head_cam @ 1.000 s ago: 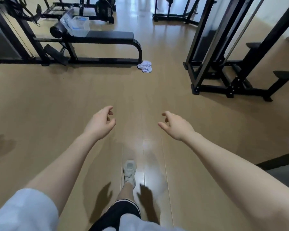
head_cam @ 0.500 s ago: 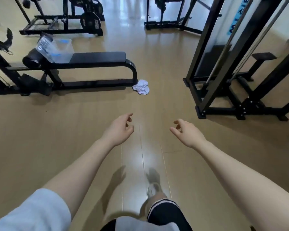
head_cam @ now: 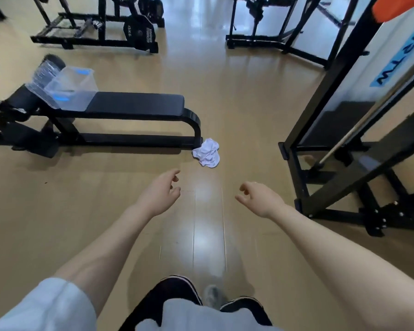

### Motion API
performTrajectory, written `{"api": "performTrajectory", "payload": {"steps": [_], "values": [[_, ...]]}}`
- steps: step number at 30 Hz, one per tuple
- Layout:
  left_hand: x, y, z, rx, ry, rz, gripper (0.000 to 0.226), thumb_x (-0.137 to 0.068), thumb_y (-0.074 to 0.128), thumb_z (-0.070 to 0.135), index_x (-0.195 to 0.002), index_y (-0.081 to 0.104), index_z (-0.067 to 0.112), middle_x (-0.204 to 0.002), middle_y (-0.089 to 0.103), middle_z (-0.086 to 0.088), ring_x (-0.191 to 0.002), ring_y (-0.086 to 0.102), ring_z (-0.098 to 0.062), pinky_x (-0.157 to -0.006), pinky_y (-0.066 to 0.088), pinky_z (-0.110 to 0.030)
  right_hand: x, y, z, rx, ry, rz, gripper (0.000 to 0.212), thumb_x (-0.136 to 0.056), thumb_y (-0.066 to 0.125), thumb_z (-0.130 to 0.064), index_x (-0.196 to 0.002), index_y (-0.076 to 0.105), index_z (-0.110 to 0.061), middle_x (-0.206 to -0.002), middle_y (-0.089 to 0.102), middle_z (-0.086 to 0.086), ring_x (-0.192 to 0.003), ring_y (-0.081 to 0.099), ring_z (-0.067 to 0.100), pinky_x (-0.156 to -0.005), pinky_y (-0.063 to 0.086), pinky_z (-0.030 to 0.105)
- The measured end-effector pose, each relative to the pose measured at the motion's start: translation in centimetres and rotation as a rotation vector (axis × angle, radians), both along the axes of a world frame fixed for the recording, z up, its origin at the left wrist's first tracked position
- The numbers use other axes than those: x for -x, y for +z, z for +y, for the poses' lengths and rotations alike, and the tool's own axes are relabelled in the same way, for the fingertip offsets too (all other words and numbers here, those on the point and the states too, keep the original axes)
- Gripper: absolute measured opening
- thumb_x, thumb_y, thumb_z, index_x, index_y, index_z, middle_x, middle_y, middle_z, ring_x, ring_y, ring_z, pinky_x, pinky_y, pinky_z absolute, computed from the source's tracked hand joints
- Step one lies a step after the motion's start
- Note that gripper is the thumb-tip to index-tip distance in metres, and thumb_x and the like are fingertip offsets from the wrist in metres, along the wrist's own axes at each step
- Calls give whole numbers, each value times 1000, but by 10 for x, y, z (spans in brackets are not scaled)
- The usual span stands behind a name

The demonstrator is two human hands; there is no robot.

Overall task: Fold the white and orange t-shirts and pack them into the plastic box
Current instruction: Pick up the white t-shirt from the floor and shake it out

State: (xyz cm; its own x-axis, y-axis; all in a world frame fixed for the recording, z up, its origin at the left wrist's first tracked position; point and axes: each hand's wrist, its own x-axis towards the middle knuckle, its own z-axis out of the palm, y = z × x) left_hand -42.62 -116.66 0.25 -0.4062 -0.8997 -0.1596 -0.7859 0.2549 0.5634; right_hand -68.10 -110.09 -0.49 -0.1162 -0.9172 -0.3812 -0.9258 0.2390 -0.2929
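- While both arms reach forward with nothing in them, the black rack (head_cam: 344, 130) on the right is the largest hazard: its base frame juts onto the floor (head_cam: 58, 211), and a foot could catch on it on the way in.
- Next, the black bench (head_cam: 134, 106) carries the plastic box (head_cam: 72, 89) at its far left end, lid tilted beside it; a careless knock against the bench could tip the box off.
- Something orange (head_cam: 392, 5) hangs at the rack's top edge, cut off by the frame; I cannot tell whether it is the orange shirt, so it may be overlooked.
- Crumpled against the bench foot lies the white t-shirt (head_cam: 207, 152); grabbed in a bunch, it could snag there or unfold badly.
- Smallest, the left hand (head_cam: 159, 193) and right hand (head_cam: 258, 199) hover released, fingers loosely curled, well short of the shirt.
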Motion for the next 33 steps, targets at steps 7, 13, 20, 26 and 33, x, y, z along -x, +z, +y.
{"api": "performTrajectory", "payload": {"steps": [7,13,20,26,33], "values": [[35,-28,-161,-72,121,0,52,-92,49,17,-141,32,12,-132,49,-6,-111,52,-20,-93,43,-33,15,-27,-168,-12,149,-30,44,-93,44,-42,-128,46,-16,-128,53,4,-113,52,22,-82,42,33],[87,-50,-325,-111,93,28,51,-91,50,18,-140,35,13,-132,50,-5,-107,53,-19,-91,43,-31,60,-51,-320,-108,56,-49,42,-93,46,-39,-128,47,-14,-129,54,6,-114,53,25,-87,45,34],[170,-53,-479,-208,-17,38,42,-88,49,11,-129,45,9,-117,56,-5,-96,53,-22,-84,40,-29,120,-63,-438,-157,-188,-154,34,-93,47,-32,-120,53,-12,-120,58,8,-107,54,25,-84,44,33],[246,-116,-579,-342,-58,0,48,-89,45,18,-136,38,18,-129,51,-1,-97,54,-19,-84,42,-30,179,-116,-545,-269,-281,-256,22,-92,48,-24,-104,58,-8,-104,63,11,-97,56,28,-75,40,31],[321,-214,-673,-550,192,18,48,-89,49,18,-136,40,13,-124,53,-5,-89,51,-15,-77,38,-25,247,-212,-682,-391,-286,-384,23,-90,50,-24,-98,60,-5,-99,65,9,-90,56,24,-68,34,26]]}}
